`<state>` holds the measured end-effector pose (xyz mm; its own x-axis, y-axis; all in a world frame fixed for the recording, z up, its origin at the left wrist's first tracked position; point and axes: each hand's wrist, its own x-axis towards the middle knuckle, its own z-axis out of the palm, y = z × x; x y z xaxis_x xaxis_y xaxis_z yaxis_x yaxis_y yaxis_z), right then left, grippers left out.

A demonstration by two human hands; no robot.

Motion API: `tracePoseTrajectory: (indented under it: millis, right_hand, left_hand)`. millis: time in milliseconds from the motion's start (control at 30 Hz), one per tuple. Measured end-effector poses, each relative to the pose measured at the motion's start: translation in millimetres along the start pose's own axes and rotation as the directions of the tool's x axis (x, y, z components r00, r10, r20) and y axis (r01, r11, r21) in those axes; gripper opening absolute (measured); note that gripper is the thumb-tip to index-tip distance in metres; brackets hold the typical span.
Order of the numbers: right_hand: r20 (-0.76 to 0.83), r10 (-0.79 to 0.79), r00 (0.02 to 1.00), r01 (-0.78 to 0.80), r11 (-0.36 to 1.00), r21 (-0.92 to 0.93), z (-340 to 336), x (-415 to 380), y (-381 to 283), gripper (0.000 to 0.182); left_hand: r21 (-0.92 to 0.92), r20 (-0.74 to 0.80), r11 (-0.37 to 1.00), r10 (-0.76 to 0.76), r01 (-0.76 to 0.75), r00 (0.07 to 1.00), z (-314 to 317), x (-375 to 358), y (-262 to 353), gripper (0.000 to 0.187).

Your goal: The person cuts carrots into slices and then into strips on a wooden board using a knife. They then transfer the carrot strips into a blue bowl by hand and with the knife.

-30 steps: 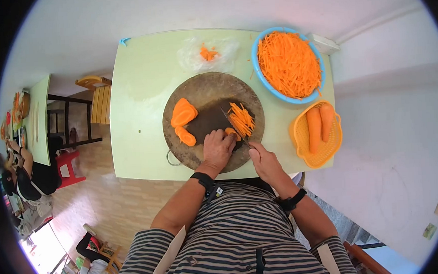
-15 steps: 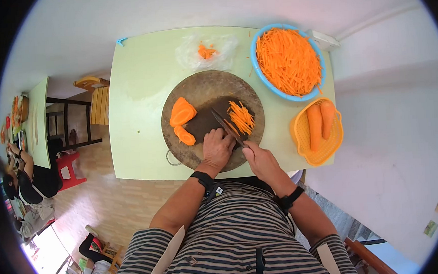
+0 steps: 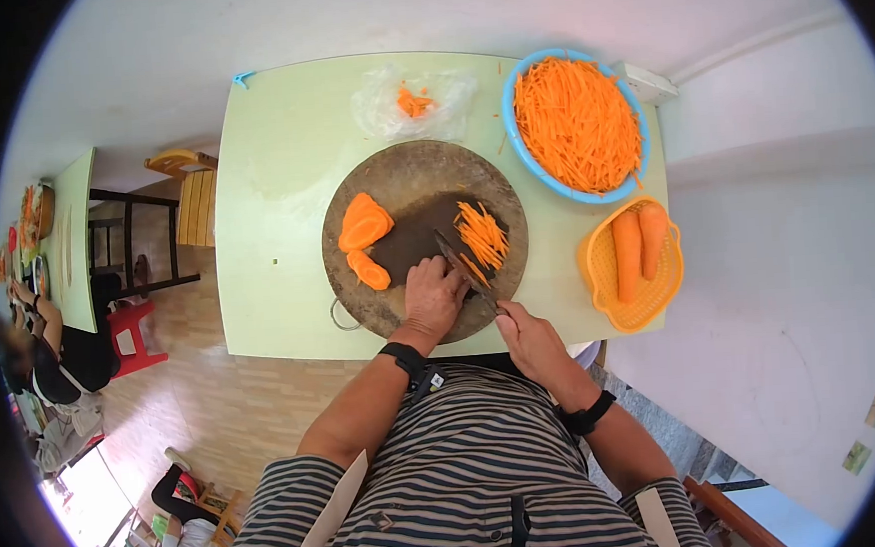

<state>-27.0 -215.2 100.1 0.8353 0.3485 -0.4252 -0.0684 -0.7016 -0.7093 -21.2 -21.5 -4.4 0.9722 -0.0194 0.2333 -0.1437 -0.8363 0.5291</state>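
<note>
A round wooden chopping board (image 3: 411, 170) lies on the table under both hands. My right hand (image 3: 537, 348) grips a knife (image 3: 465, 262), its dark blade slanting up and left across the board. Close to the left of the blade, my left hand (image 3: 431, 299) presses down with curled fingers; whatever lies under its fingertips is hidden. Thin carrot strips (image 3: 482, 237) form a small pile right of the knife, with a loose strip beside the blade. Overlapping carrot slices (image 3: 364, 223) rest on the board's left part.
A blue-rimmed basin (image 3: 512, 134) heaped with shredded carrot (image 3: 579, 124) stands back right. Below it, a yellow basket (image 3: 620, 312) holds two whole carrots (image 3: 629, 257). Carrot scraps (image 3: 414, 101) sit on a clear plastic bag (image 3: 373, 112). People sit at the far left, by a red stool (image 3: 136, 337).
My right hand has moved slightly right and toward me, drawing the knife with it. My left hand stays in nearly the same place.
</note>
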Motion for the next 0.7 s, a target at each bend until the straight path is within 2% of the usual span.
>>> tracePoseTrajectory:
  millis: [167, 267, 333, 467, 533, 700]
  right_hand:
    - [0.008, 0.009, 1.0, -0.009, 0.999, -0.039, 4, 22, -1, 0.038]
    - [0.012, -0.007, 1.0, 0.007, 1.0, 0.023, 2, 36, -3, 0.039]
    - [-0.043, 0.033, 0.999, -0.026, 0.987, 0.156, -1, 37, -8, 0.039]
    - [-0.027, 0.003, 1.0, 0.0, 0.992, 0.123, -4, 23, -2, 0.04]
    - [0.022, 0.007, 1.0, -0.007, 1.0, 0.017, -2, 10, 3, 0.039]
    - [0.019, 0.022, 1.0, -0.022, 1.0, 0.002, -3, 3, -2, 0.039]
  left_hand:
    - [0.002, -0.006, 1.0, 0.009, -0.009, 1.0, 1, -1, -1, 0.018]
    - [-0.017, -0.054, 0.999, 0.031, -0.032, 0.998, 2, 2, 1, 0.016]
    - [-0.047, -0.093, 0.999, 0.015, -0.02, 0.996, 1, 4, 3, 0.015]
    - [-0.074, -0.091, 0.997, 0.007, -0.014, 0.996, 0, 2, 3, 0.014]
    - [-0.052, -0.05, 0.999, 0.007, -0.01, 0.999, -2, 2, 0, 0.014]
    - [-0.052, -0.025, 0.999, -0.001, -0.001, 1.0, -3, 1, 0, 0.015]
